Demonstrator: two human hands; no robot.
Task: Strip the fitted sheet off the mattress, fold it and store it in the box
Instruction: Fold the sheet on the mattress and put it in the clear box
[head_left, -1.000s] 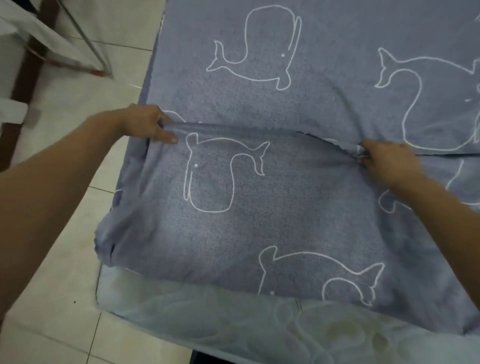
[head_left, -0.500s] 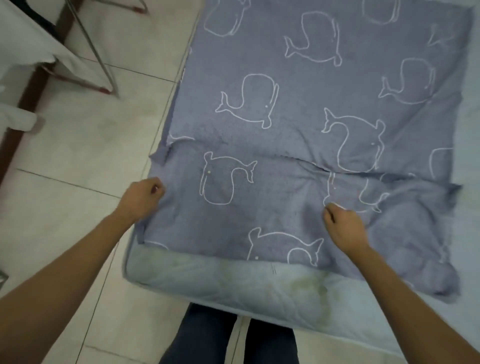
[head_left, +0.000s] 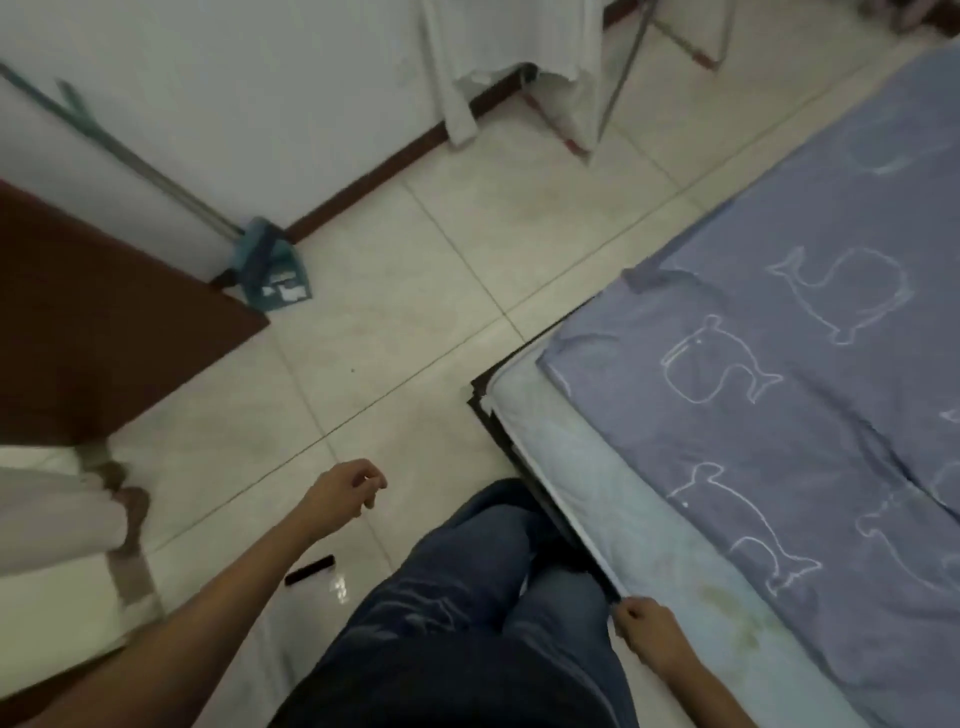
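The blue fitted sheet (head_left: 810, 395) with white whale outlines lies folded over on the pale mattress (head_left: 613, 499) at the right. My left hand (head_left: 345, 491) hangs over the tiled floor, away from the bed, fingers loosely curled and holding nothing. My right hand (head_left: 647, 626) is low beside the mattress's near edge, fingers curled, off the sheet; whether it touches the edge I cannot tell. No box is clearly in view.
A brown table (head_left: 88, 332) stands at the left with a teal dustpan (head_left: 272, 270) and its long handle against the wall. A drying rack with white cloth (head_left: 561, 78) stands at the back. A small black object (head_left: 310, 569) lies on the floor by my jeans-clad legs.
Both hands have let go of the sheet and dropped away from the bed. My view has swung left toward the floor and wall, leaving the sheet folded on the mattress.
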